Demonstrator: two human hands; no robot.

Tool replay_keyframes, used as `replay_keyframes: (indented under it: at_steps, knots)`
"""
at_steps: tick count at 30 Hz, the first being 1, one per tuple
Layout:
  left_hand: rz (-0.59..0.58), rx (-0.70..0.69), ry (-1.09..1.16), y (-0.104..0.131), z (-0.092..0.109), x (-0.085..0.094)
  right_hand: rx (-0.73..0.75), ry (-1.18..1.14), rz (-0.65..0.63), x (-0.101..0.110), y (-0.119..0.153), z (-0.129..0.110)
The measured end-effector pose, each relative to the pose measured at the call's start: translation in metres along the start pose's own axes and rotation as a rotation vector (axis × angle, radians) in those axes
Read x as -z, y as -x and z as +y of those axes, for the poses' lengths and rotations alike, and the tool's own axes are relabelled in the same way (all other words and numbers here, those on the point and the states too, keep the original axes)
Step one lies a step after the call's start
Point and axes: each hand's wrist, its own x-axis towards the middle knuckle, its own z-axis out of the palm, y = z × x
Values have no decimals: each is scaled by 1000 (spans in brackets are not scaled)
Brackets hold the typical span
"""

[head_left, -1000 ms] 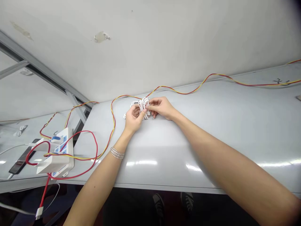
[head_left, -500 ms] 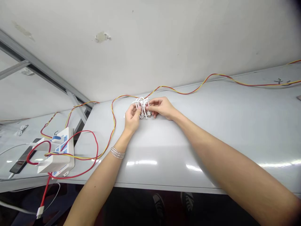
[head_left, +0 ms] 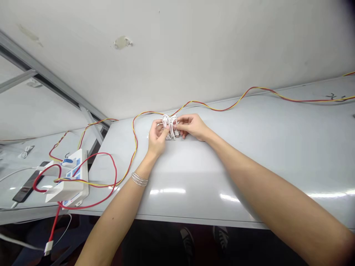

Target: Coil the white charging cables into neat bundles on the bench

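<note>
A white USB cable (head_left: 167, 121), bunched in loops, is held between my two hands near the back of the grey shelf (head_left: 191, 166). My left hand (head_left: 157, 137) grips the loops from the left, thumb pressed on the strands. From the right, my right hand (head_left: 191, 126) pinches a strand of the same bundle between thumb and fingertips. The cable's USB plug (head_left: 177, 134) hangs below the right fingers. Parts of the loops are hidden behind the left fingers, and more white cable shows at that hand's left side.
A twisted red and yellow wire (head_left: 219, 110) runs along the wall edge and down to a white power strip (head_left: 80, 173) at left. Chargers and a red cable (head_left: 113, 162) are plugged in there. A dark phone (head_left: 29, 186) lies beyond, near a small coiled white cable (head_left: 26, 152).
My left hand has shifted slightly right, pressing the loops closer to the right hand. The right hand keeps nearly the same place. The view has moved a little.
</note>
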Motion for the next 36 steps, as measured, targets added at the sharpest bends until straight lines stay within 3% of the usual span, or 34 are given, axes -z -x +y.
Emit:
replay_keyframes:
  at_steps: [20, 36]
  knots:
    - [-31, -100, -62, -2, -5, 2, -1, -8, 5, 0, 0, 0]
    - [-14, -92, -41, -2, -8, 1, 2, 9, 10, 1, -1, 1]
